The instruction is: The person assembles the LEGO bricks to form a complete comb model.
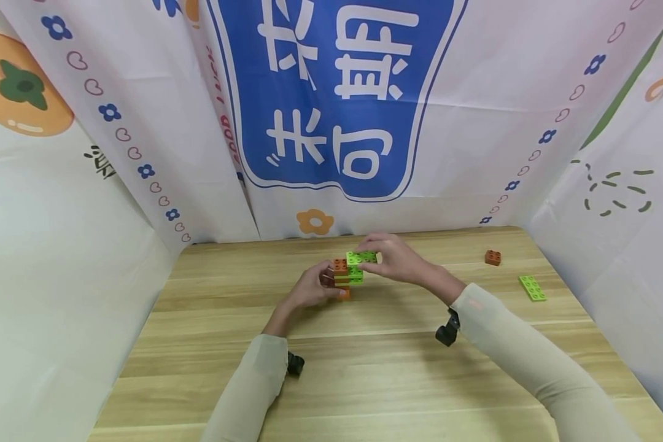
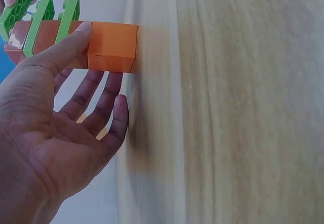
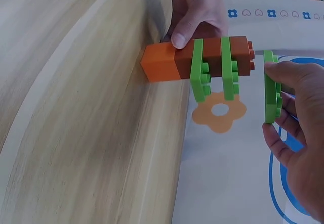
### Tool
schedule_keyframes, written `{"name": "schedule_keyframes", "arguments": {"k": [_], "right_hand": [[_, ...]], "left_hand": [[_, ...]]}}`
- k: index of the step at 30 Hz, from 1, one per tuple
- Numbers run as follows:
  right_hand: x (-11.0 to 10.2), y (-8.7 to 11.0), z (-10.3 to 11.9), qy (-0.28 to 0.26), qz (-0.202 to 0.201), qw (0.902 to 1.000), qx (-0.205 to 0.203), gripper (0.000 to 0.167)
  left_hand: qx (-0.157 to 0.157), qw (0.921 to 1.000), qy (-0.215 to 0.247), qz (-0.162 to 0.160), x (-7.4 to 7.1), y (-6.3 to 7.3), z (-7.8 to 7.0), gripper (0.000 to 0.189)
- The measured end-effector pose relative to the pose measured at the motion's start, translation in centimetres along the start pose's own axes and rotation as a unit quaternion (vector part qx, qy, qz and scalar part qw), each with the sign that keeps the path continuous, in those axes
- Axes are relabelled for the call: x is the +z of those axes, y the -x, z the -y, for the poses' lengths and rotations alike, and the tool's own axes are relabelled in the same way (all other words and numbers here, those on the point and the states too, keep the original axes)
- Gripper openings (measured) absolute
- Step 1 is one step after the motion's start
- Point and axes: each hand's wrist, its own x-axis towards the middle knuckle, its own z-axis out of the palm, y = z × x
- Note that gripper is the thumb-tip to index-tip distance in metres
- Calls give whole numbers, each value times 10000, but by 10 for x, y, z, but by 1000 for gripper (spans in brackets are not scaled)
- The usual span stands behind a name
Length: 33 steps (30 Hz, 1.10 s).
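Observation:
A tower of toy building bricks stands on the table, with an orange brick (image 3: 161,62) at its foot and brown bricks (image 3: 239,56) above. Two thin green plates (image 3: 198,72) are layered between them and jut out to one side, studs up. My left hand (image 1: 311,287) grips the tower low down, thumb on the near face and fingers around behind. Between thumb and fingers, my right hand (image 1: 395,264) pinches another green plate (image 3: 271,95). In the right wrist view this plate hangs just above the studs of the top brown brick, with a gap between.
Off to the right on the wooden table (image 1: 364,380) lie a loose brown brick (image 1: 493,257) and a green plate (image 1: 533,288). A printed white cloth (image 1: 464,153) rises behind the table's far edge and along both sides.

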Motion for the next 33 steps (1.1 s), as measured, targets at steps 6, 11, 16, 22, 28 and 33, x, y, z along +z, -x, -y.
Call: {"name": "schedule_keyframes", "arguments": {"k": [6,11,16,22,28,33], "right_hand": [[7,-3,1,-98,85,9999,39,28],[12,-5,2,-112,113,9999,58,28],[13,-9,3,8,166,9998,93,28],[16,-13,5,156,245,9996,47,29],[17,-17,7,125,405,9989,204,29],[19,-21,9,138,558,9979,305,29]], "left_hand": [[30,10000,43,0,1,1,0,41],[9,10000,49,2,2,1,-1,39],[44,10000,51,5,1,1,-1,39],[24,10000,16,-23,2,1,-2,36],[-101,9999,24,-49,2,1,-4,35],[-134,9999,56,-72,2,2,-4,37]]}}
